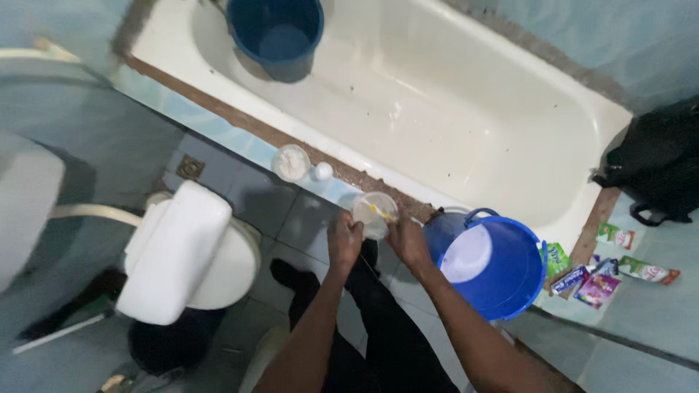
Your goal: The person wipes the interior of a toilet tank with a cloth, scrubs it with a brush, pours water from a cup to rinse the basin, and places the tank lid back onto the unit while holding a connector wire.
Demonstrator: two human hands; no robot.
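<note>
From the head view, your two hands meet at the edge of the white bathtub (pixel 451 109), which serves as the landmark for everything here. Your left hand (pixel 344 239) is curled closed around the near side of a small clear plastic container (pixel 374 213) that sits on the tub's rim ledge, apparently steadying it so it cannot slide on the narrow edge. Your right hand (pixel 408 240) comes in from the other side, its fingers pinched shut on what looks like a thin yellowish stick (pixel 382 212) lying across the container's mouth; whether the stick dips into the contents is too blurred to tell.

Further left along the same tub ledge stand a round clear lid or cup (pixel 291 161) and a small white ball-shaped thing (pixel 322 171), just beside each other and apart from the container.

Just right of your hands, on the floor against the tub's near corner, stands a bright blue bucket (pixel 502 269) with a pale disc showing inside. Beyond it, by the tub's foot end, several coloured sachets (pixel 597 280) lie scattered on the tiles. A darker blue bucket (pixel 275 33) sits inside the tub at its far end. A white toilet (pixel 189 251) stands on the floor to the left of the tub's near side.
</note>
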